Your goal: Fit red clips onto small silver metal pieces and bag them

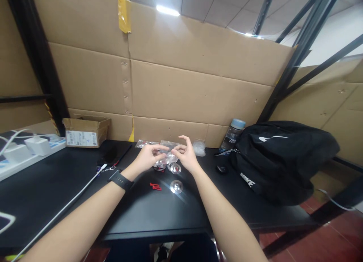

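At the centre of the frame, the left hand and the right hand meet around a crinkled, clear plastic packet. The left has its thumb and fingers curved toward the packet; the right curls likewise, with its index finger raised. I cannot tell whether either one truly grips it (the film is glossy and the fingertips blur into it).

Just below the packet lies a round, shiny silver metal disc; lower in the frame, a second silver metal disc rests on the black tabletop. To its left is a small, bright red looped cord.

The step in hand looks like handling the packet with both hands, perhaps at its opening. The next move would seem to call for a light fingertip pinch on the thin film, with the nearer disc left undisturbed.
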`<state>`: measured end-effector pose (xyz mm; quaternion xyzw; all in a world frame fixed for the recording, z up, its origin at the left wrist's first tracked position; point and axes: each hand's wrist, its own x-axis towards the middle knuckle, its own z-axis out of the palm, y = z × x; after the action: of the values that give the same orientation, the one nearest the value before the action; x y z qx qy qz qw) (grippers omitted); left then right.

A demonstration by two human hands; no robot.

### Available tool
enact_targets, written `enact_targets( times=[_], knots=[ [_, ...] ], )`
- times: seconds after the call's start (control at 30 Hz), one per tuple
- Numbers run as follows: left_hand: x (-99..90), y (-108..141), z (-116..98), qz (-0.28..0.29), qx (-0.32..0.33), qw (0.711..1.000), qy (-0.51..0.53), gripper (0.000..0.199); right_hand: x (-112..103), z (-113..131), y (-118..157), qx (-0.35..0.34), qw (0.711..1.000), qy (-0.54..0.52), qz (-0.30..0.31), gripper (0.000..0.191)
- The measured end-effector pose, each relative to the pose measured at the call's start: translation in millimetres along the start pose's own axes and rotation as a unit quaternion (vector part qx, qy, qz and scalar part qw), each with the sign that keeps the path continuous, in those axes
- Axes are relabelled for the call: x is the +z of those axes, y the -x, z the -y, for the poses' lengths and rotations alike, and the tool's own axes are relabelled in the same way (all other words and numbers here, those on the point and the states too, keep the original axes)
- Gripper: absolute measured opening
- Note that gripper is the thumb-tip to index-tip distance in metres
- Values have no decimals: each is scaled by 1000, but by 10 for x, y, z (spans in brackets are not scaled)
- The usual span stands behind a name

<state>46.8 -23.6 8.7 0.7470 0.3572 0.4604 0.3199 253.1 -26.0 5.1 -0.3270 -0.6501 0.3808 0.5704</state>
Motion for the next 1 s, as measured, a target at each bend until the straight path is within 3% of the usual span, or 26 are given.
enact_targets(
  times=[0.2, 0.37, 0.43, 0.57, 0.67, 0.83, 0.93, 1.0],
  knots=[
    [-1, -2, 57, -28, -4, 999, 33, 41, -7, 70, -15, -3, 1000, -12, -5, 60],
    [-1, -8, 83, -79, -9, 996, 33, 41, -36, 63, -9, -21, 997, 50, 62, 22],
    [-11, -21, 99, -66, 7, 997, 36, 35, -38, 29, -10, -11, 993, 82, 81, 17],
    [-34, -44, 156, 8, 3, 1000, 21, 31, -51, -22, -12, -7, 992, 97, 79, 20],
    [-37, -43, 183, 21, -6, 999, 43, 35, -81, -10, -9, -10, 993, 80, 92, 26],
    [-32, -30, 157, 6, -21, 995, 93, 67, -90, 37, 3, 10, 994, 58, 93, 63],
    [-28, -39, 179, -44, -39, 996, 71, 72, 6, 95, 38, -76, 981, 176, 18, 52],
    [-20, -52, 222, -76, -41, 995, 53, 69, 112, 154, 83, -138, 948, 286, 3, 42]
  ],
)
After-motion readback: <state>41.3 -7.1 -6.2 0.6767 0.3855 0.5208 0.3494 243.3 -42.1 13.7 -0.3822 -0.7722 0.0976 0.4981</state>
